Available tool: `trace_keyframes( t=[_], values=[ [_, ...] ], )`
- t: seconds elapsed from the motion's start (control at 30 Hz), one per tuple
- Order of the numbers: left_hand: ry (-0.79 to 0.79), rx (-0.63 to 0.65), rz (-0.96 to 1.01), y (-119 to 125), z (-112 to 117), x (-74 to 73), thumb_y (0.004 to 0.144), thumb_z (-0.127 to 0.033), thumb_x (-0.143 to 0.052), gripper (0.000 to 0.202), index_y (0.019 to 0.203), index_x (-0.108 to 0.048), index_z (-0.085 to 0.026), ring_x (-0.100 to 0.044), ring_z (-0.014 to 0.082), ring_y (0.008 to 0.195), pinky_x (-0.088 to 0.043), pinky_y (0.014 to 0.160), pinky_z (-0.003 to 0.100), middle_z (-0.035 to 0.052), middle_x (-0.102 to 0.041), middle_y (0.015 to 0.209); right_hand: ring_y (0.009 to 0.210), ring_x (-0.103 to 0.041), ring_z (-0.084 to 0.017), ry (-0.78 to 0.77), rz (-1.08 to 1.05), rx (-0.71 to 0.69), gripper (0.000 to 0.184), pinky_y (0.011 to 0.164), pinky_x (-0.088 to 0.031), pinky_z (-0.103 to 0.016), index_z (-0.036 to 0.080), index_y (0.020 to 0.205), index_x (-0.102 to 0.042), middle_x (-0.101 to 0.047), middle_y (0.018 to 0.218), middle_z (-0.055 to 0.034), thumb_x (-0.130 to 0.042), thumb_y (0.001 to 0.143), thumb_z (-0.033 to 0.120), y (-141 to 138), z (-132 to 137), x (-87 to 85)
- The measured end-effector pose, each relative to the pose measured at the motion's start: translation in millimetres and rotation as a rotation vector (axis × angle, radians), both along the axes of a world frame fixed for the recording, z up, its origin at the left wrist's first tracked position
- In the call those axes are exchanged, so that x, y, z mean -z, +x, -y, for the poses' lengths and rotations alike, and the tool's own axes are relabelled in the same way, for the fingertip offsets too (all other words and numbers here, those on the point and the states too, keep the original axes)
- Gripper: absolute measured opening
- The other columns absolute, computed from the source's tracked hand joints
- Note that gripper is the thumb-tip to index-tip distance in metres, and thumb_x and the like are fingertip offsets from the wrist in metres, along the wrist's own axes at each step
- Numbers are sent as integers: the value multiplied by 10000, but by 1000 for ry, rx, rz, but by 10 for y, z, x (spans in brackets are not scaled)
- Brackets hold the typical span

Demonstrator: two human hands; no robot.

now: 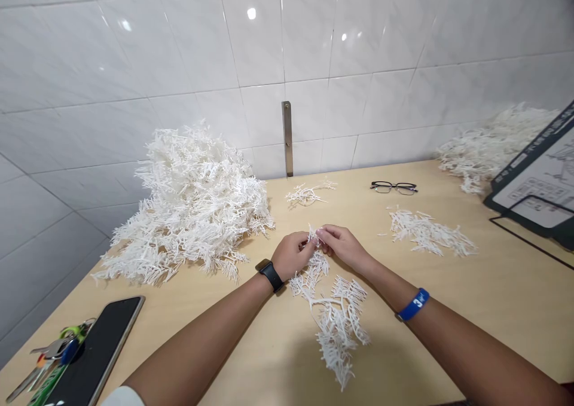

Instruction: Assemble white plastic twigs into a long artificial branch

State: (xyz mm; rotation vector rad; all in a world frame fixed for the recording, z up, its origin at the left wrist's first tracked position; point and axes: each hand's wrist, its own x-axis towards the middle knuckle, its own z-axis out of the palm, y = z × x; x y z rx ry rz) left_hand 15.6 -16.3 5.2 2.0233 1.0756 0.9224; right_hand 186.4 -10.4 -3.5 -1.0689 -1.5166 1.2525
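Note:
Near the middle of the table, my left hand [291,254] pinches the upper part of a white branched plastic sprig [337,317]. The rest of that sprig spreads toward me over the wood, between my forearms. My right hand [343,246] meets the left at the same spot, its thumb and finger closed on a tip of the sprig. Just what lies between the right fingertips is too small to make out fully. A large heap of similar white sprigs [192,208] rises to the left of my hands.
A small sprig [309,195] lies by the wall. Loose white pieces [428,232] are scattered at right, with glasses [394,188] behind them. Another white heap [493,146] sits far right beside a dark-edged printed case [538,185]. A phone [94,358] and keys [56,355] lie front left.

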Motion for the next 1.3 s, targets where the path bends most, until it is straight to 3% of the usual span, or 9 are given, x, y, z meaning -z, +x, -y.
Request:
trace_keyframes(
  t=[0.17, 0.43, 0.53, 0.67, 0.83, 1.03, 1.3],
  values=[
    [44, 10, -46, 0, 9, -10, 905, -357, -452, 324, 728, -640, -163, -452, 138, 629, -299, 598, 253, 17, -592, 674, 526, -456, -104, -10, -42, -43, 378, 510, -358, -246, 176, 757, -563, -517, 585, 36, -666, 751, 539, 0, -6, 5],
    [-16, -148, -22, 1, -27, 24, 907, -388, -446, 337, 646, -445, -174, -370, 111, 589, -244, 578, 245, -40, -412, 579, 623, -511, -121, 80, 64, -64, 263, 590, -399, -262, 160, 814, -599, -569, 702, 11, -626, 792, 421, -41, 43, -2],
    [-23, -145, 4, -4, -30, 29, 908, -374, -444, 312, 665, -438, -178, -372, 114, 601, -251, 590, 245, -38, -420, 597, 588, -488, -112, 80, 90, -48, 228, 556, -370, -247, 169, 772, -566, -539, 648, 28, -595, 811, 392, -65, 50, -2],
    [-43, -119, 46, -6, -34, 40, 908, -339, -430, 289, 663, -404, -188, -360, 123, 600, -249, 592, 253, -31, -418, 600, 491, -407, -92, -39, -20, -112, 219, 489, -298, -231, 188, 740, -508, -453, 529, 74, -602, 775, 383, -93, 36, -15],
    [-117, -32, 137, -11, -61, 39, 903, -374, -431, 289, 682, -425, -187, -374, 130, 628, -293, 613, 252, -23, -426, 636, 453, -342, -76, -130, -132, -157, 175, 473, -229, -224, 193, 706, -487, -421, 486, 87, -604, 730, 322, -109, 27, -69],
    [-182, -33, 265, -8, -69, 57, 886, -425, -490, 304, 718, -488, -171, -388, 117, 623, -329, 624, 247, -25, -450, 647, 454, -326, -76, -213, -297, -159, 95, 468, -195, -226, 194, 720, -489, -442, 491, 79, -571, 697, 235, -136, 37, -61],
    [-473, -27, 642, 62, 25, 58, 764, -573, -640, 428, 766, -493, -171, -401, 85, 552, -338, 556, 225, -39, -472, 623, 473, -342, -79, -169, -427, -156, 161, 481, -217, -217, 196, 769, -502, -454, 505, 77, -631, 761, 292, -183, 60, -26]
  ],
)
